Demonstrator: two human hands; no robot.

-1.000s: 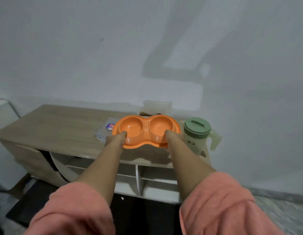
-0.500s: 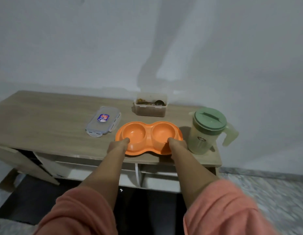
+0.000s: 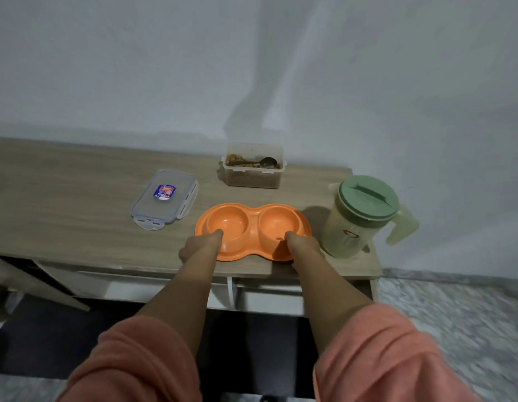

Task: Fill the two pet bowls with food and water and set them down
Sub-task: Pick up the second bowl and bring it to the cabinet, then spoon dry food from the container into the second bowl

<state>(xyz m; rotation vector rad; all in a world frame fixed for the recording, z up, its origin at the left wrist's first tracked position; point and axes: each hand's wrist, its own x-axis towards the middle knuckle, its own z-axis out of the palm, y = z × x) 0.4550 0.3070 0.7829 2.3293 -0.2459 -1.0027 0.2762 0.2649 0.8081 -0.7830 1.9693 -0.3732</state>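
An orange double pet bowl (image 3: 253, 227) lies on the wooden cabinet top (image 3: 63, 198) near its front edge; both of its wells are empty. My left hand (image 3: 201, 246) grips its near left rim with the thumb over the edge. My right hand (image 3: 302, 245) grips the near right rim the same way. Behind the bowl stands an open clear tub of brown pet food (image 3: 253, 168) with a spoon (image 3: 267, 161) lying in it. A translucent jug with a green lid (image 3: 359, 216) stands just right of the bowl.
The tub's clear lid with a blue label (image 3: 165, 198) lies left of the bowl. A white wall rises right behind the cabinet. Open shelves sit under the top. A dark mat and speckled floor (image 3: 454, 314) lie below.
The bowl has come down from mid-air onto the cabinet top, with both hands still on its rim. My view has tipped downward and moved closer, uncovering the food tub.
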